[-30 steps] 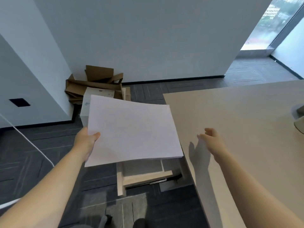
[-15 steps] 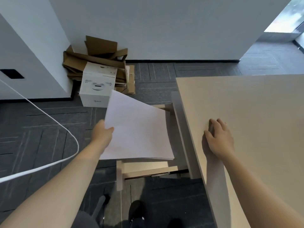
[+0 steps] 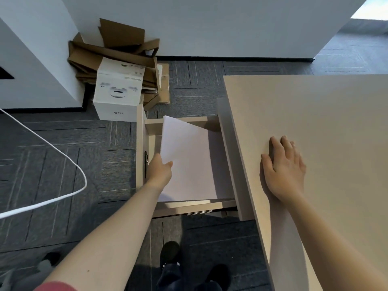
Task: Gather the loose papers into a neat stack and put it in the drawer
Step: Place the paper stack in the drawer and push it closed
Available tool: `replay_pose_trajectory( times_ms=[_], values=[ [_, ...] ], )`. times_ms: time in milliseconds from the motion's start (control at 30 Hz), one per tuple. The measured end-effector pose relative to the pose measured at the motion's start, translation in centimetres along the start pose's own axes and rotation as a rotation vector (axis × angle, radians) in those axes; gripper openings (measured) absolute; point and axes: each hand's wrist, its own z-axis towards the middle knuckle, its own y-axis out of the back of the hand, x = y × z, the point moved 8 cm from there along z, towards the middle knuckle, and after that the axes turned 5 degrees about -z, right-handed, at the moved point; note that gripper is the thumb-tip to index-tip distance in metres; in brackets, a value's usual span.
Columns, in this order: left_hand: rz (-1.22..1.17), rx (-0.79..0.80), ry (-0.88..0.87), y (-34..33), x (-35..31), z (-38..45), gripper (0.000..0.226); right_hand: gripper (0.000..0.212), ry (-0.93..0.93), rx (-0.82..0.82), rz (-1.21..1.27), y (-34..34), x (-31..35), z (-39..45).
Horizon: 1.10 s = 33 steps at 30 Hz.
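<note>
The white paper stack point(image 3: 190, 162) lies tilted inside the open wooden drawer point(image 3: 189, 207), which is pulled out to the left of the desk. My left hand point(image 3: 160, 172) pinches the stack's left edge, thumb on top, just inside the drawer's front panel. My right hand point(image 3: 283, 169) rests flat, palm down, fingers apart, on the beige desk top point(image 3: 327, 143) near its left edge. The stack's near left corner is hidden behind my left hand.
A white product box point(image 3: 118, 93) and flattened brown cardboard point(image 3: 117, 49) sit on the grey carpet by the wall, behind the drawer. A white cable point(image 3: 63, 150) loops over the floor at left. My dark shoes point(image 3: 170, 256) stand below the drawer.
My left hand has carried the paper stack down from above the drawer into it. My right hand has come down flat onto the desk top. The view has tilted downward.
</note>
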Motion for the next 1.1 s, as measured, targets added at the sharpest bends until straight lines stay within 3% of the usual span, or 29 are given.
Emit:
replay_pose_trajectory(
  times_ms=[367,600,700,800,867,933,1033,1100],
  values=[
    [0.128,0.141,0.08,-4.2,1.7,-0.5,0.039,0.054,0.063,0.024,0.019,0.0,-0.4,-0.1],
    [0.021,0.182,0.085,-2.9,1.9,-1.9,0.059,0.052,0.112,0.033,0.008,-0.1,-0.6,-0.9],
    [0.038,0.095,-0.028,-0.8,1.6,-2.3,0.052,0.052,0.116,0.032,0.005,-0.1,-0.6,-1.3],
    [0.155,-0.114,-0.23,2.1,-0.1,-3.6,0.043,0.052,0.125,0.028,0.013,0.0,-0.6,-1.7],
    [0.198,-0.247,-0.27,3.6,-0.1,-4.0,0.042,0.051,0.132,0.028,0.017,0.0,-0.7,-2.0],
    [0.223,-0.327,-0.14,4.7,1.3,-3.9,0.041,0.051,0.136,0.026,0.029,0.0,-0.9,-2.3],
    [0.029,-0.242,0.192,4.1,3.8,-4.0,0.054,0.051,0.142,0.021,0.048,0.2,-1.4,-2.8],
    [-0.038,-0.208,0.256,3.6,4.1,-3.9,0.054,0.051,0.149,0.022,0.051,0.2,-1.6,-3.0]
  ],
)
